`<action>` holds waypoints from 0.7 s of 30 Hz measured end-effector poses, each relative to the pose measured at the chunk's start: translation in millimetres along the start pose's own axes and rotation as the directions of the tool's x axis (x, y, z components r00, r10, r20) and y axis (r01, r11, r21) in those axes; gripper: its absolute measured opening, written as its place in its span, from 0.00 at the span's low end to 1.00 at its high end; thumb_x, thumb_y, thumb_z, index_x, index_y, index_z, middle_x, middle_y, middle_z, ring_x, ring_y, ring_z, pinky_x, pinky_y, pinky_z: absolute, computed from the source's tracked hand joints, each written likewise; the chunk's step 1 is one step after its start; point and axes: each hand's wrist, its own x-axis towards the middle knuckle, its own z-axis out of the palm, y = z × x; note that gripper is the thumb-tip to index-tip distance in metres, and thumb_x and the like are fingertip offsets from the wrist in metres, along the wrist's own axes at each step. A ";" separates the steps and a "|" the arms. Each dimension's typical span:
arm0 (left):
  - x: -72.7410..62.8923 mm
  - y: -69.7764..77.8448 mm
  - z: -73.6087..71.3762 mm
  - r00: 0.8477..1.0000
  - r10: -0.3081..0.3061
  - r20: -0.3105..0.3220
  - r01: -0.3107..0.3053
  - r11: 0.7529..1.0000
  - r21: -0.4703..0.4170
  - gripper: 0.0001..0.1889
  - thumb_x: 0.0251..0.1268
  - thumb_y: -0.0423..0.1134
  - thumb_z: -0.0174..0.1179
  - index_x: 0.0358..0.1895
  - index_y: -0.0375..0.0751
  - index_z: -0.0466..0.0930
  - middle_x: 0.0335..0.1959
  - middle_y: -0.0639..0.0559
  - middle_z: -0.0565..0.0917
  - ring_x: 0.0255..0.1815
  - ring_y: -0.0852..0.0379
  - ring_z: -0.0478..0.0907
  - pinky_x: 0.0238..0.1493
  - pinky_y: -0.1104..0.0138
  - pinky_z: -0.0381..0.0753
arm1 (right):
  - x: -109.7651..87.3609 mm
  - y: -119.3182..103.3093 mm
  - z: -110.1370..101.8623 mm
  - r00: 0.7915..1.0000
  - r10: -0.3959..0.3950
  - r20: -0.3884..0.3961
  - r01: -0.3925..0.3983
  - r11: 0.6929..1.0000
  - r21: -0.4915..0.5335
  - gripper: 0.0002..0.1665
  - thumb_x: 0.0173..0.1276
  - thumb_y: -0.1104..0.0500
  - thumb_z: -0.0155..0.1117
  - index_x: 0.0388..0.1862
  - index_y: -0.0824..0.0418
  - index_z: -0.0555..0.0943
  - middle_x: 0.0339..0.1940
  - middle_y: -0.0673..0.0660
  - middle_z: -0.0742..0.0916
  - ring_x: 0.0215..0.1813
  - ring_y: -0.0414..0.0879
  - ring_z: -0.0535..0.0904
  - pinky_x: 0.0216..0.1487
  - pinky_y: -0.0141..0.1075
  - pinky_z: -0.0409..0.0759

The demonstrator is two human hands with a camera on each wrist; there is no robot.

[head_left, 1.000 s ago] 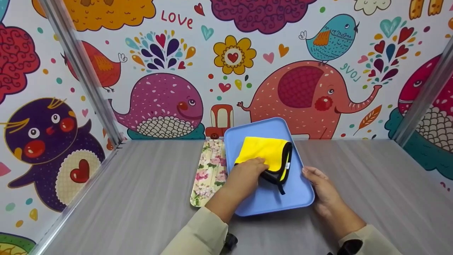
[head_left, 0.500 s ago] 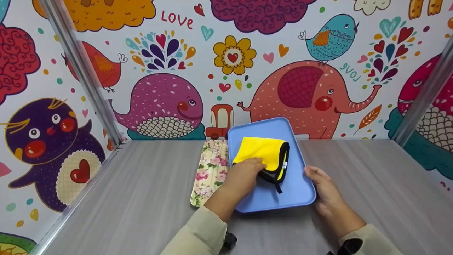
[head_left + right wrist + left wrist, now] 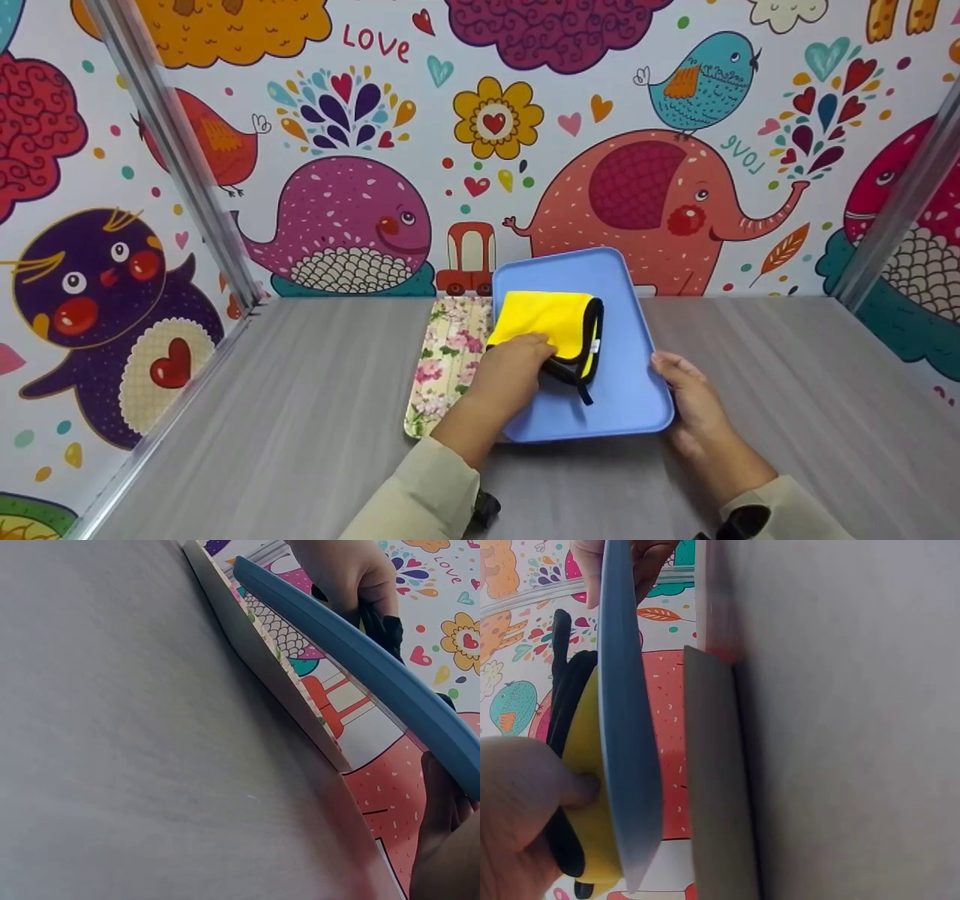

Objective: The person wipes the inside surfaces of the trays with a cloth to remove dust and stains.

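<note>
In the head view, a folded yellow cleaning cloth (image 3: 544, 319) with black edging, a small white tag and a black loop lies over a blue tray (image 3: 615, 405). My left hand (image 3: 514, 371) grips the cloth at its near left corner. The left wrist view shows the thumb pressed to the yellow cloth (image 3: 592, 832) on the tray's upper face. At the tray's right rim, my right hand (image 3: 694, 401) holds on, thumb on top and fingers underneath. Both wrist views show the blue tray (image 3: 360, 652) raised off the table and tilted.
A flower-patterned board or tray (image 3: 442, 367) lies flat on the grey table (image 3: 315, 390), partly covered by the blue tray in the head view. Behind stands a wall (image 3: 495, 187) printed with cartoon animals, with metal posts (image 3: 176, 150) at the corners.
The blue tray has shifted slightly right and away from the person. The left hand and the cloth have slid a little left across it, while the right hand moved slightly right with the rim.
</note>
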 end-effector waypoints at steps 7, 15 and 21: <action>0.4 -0.5 -0.1 1.000 -0.021 0.001 0.021 1.000 -0.001 0.20 0.76 0.33 0.59 0.68 0.51 0.82 0.69 0.55 0.82 0.72 0.56 0.77 0.75 0.60 0.73 | 0.7 -0.3 -0.6 1.000 0.015 -0.006 -0.014 0.999 0.038 0.14 0.81 0.53 0.57 0.34 0.44 0.85 0.35 0.44 0.86 0.41 0.41 0.83 0.46 0.35 0.83; 0.3 1.1 -0.4 1.000 -0.011 -0.009 0.011 0.998 0.060 0.20 0.75 0.33 0.60 0.66 0.51 0.83 0.67 0.55 0.84 0.69 0.55 0.79 0.73 0.60 0.76 | 2.8 2.1 -0.4 0.999 -0.020 -0.027 0.020 1.000 -0.004 0.17 0.82 0.54 0.57 0.31 0.42 0.84 0.33 0.41 0.84 0.39 0.38 0.81 0.44 0.32 0.80; 0.5 2.3 0.6 1.000 -0.014 0.002 0.014 0.998 0.056 0.20 0.75 0.34 0.60 0.67 0.51 0.82 0.68 0.54 0.83 0.70 0.55 0.79 0.73 0.59 0.75 | 3.0 1.4 -0.4 0.999 -0.023 -0.027 0.023 1.000 0.010 0.17 0.82 0.55 0.56 0.31 0.43 0.84 0.32 0.42 0.84 0.39 0.38 0.81 0.44 0.33 0.80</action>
